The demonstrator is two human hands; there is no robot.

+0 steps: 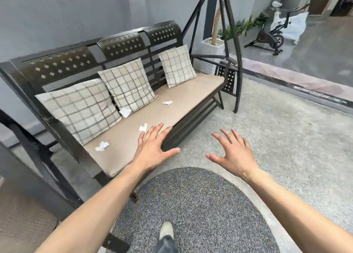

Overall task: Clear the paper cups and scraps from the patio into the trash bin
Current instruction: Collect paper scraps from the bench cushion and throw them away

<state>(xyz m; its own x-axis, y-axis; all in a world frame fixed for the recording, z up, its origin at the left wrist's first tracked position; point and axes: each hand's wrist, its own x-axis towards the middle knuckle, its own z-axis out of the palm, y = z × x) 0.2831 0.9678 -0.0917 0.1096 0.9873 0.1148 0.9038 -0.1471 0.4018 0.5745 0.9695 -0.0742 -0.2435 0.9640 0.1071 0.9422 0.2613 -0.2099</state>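
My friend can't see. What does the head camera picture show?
Two empty, open hands, left hand and right hand, reach toward a swing bench with four paper scraps and three checked pillows.

Empty left hand [152, 149] nears bench [183, 101] scraps [143, 127].

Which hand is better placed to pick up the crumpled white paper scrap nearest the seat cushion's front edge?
Left. The open left hand hovers beside that crumpled white paper scrap; the open right hand is over the floor, farther away.
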